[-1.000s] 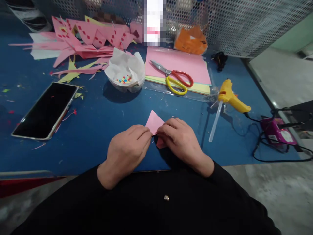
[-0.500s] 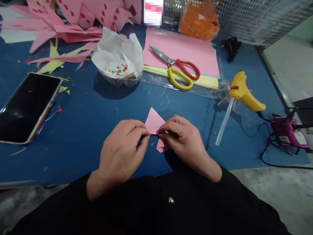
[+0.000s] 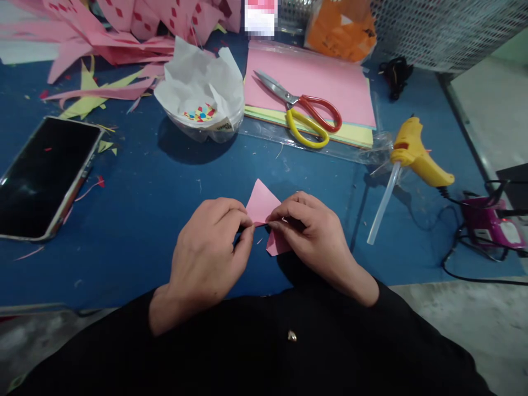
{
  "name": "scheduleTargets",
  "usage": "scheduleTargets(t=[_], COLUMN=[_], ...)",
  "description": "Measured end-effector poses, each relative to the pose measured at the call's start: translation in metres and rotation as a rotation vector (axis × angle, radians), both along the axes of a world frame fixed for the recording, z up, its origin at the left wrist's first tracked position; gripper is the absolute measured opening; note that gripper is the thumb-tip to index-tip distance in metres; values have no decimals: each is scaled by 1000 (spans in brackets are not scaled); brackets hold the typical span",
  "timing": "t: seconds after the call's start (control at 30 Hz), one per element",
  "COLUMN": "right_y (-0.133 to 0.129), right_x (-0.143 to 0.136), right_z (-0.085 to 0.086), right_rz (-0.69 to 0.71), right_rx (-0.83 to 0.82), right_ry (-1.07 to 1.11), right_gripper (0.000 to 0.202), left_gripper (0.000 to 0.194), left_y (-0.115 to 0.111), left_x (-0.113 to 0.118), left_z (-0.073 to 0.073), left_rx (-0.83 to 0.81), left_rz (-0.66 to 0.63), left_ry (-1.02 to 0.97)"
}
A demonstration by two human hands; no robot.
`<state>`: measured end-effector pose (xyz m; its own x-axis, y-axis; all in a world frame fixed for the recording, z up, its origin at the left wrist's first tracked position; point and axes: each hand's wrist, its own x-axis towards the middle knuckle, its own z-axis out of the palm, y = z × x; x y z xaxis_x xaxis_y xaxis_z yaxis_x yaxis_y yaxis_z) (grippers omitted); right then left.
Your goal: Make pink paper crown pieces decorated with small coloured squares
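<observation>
A small folded piece of pink paper (image 3: 262,203) is held between both hands above the blue table, its pointed end facing away from me. My left hand (image 3: 212,247) pinches its lower left edge between thumb and fingers. On the lower right edge, my right hand (image 3: 315,236) is closed in a pinch. A second pink flap (image 3: 277,245) shows below the right fingers, partly hidden by them; whether it joins the upper piece cannot be seen.
Scissors (image 3: 307,118) lie on stacked coloured paper (image 3: 346,91). Around the hands are a paper-lined bowl (image 3: 202,93), a phone (image 3: 47,176), a yellow glue gun (image 3: 421,154), pink and yellow scraps (image 3: 107,91), an orange bag (image 3: 342,30) and a purple device with cables (image 3: 489,223).
The view has shifted slightly, so most things sit a little higher or farther right. Both hands keep their pinch on the pink paper, and the lower flap's visible fold looks slightly different.
</observation>
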<state>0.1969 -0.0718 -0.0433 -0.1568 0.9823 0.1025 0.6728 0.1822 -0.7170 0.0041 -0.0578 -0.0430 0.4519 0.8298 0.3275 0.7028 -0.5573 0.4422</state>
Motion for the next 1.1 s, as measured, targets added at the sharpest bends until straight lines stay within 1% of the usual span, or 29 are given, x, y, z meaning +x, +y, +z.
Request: scheduleTargets(t=[0.07, 0.13, 0.2, 0.27, 0.37, 0.47, 0.63, 0.83, 0.9, 0.97, 1.07, 1.1], right_y=[1, 3, 3, 3, 2, -1, -2, -3, -3, -3, -3, -3], right_x=[-1, -3, -5, -8, -9, -7, -7, -11, -12, -12, -13, -13], right_z=[1, 3, 4, 3, 2, 0, -4, -6, -7, -7, -7, -7], right_rz=[-12, -29, -59, -82, -62, -33, -32, -15, -16, -19, -18, -18], right_rx=[-29, -62, -67, -51, -31, -8, 51, 124, 127, 121, 118, 118], right_ry=[49, 91, 77, 16, -56, -60, -83, -233, -271, -287, -286, -284], right_gripper=[11, 18, 23, 19, 10, 10, 10, 8, 9, 9, 8, 8], left_gripper=[11, 12, 13, 13, 13, 12, 15, 15, 12, 5, 16, 17], left_y=[0, 1, 1, 1, 1, 0, 0, 1, 1, 1, 1, 1], left_x=[0, 0, 0, 0, 0, 0, -1, -2, -2, -3, -5, -6], left_z=[-1, -1, -2, -3, -3, -4, -2, -1, 0, 0, 1, 2], left_rx=[-4, -10, -9, -4, -6, -15, -20, -32, -55, -93, -146, -153], left_rz=[1, 3, 2, -3, -6, -5, 6, 9, 11, 28, 88, 102], left_ry=[8, 25, 35, 35, 29, 28, 65, 84, 78, 62, 21, 11])
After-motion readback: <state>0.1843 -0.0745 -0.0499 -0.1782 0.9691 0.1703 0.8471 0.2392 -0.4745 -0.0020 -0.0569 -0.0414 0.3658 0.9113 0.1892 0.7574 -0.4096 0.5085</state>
